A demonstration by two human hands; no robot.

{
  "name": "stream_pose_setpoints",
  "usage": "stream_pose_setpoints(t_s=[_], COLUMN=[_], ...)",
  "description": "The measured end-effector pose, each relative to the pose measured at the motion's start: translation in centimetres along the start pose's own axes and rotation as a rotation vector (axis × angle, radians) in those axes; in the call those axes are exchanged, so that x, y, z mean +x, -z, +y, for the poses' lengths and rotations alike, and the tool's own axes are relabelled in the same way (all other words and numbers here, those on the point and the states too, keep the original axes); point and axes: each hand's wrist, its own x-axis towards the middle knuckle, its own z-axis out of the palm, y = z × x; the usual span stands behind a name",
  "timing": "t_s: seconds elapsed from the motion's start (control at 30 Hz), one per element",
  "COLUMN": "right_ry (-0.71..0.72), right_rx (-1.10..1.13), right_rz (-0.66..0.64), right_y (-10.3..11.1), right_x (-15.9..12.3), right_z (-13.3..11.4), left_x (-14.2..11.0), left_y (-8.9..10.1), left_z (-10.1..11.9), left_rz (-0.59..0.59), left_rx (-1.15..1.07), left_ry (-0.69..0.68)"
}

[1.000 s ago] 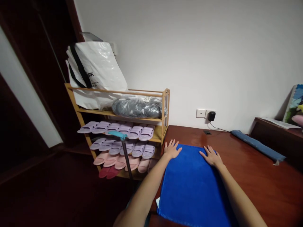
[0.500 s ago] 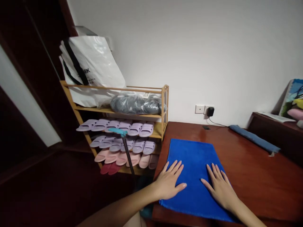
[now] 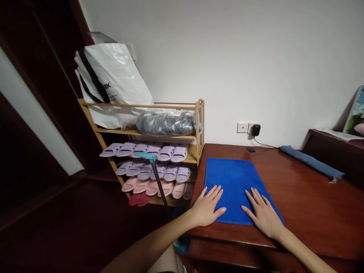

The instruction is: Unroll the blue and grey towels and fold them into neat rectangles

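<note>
A bright blue cloth (image 3: 231, 176) lies flat on the reddish-brown wooden table (image 3: 309, 212), its near edge short of the table's front edge. My left hand (image 3: 207, 206) rests palm down on the cloth's near left corner, fingers spread and thumb pointing right. On the near right part, my right hand (image 3: 263, 214) lies flat, fingers stretched forward and thumb turned inward. Both hands press on the cloth without grasping it, and they cover its two near corners.
Left of the table stands a wooden shoe rack (image 3: 200, 132) with lilac slippers (image 3: 172, 153), pink slippers (image 3: 166, 189) and a white bag (image 3: 122, 76). A blue-topped pole (image 3: 159, 182) leans before it. Folded denim (image 3: 309, 161) and a black plug (image 3: 256, 130) are at the back.
The cloth has slid forward, away from the table's front edge, with both hands flat on it. A strip of table now shows in front of it. The view has shifted slightly.
</note>
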Motion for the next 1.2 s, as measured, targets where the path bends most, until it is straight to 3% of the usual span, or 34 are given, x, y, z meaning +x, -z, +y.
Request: stream_pose_setpoints(t_s=[0.13,0.37,0.67,1.2], right_ry=[-0.02,-0.027,-0.073,-0.133], right_rx=[0.004,0.002,0.022,0.044], right_rz=[-0.077,-0.112,-0.149,-0.194], right_y=[-0.1,0.8,-0.5,-1.6], right_x=[2.7,9.5,8.8,15.2], right_z=[0.4,0.9,0.4,0.0], left_x=[2.0,7.6,7.4,11.4], left_y=[-0.4,1.4,-1.0,-0.1], left_z=[-2.2,-6.2,-5.7,-11.1], left_rz=[-0.006,-0.134,-0.025,0.03], left_rx=[0.009,0.047,0.048,0.069], left_ry=[-0.013,0.038,0.107,0.158])
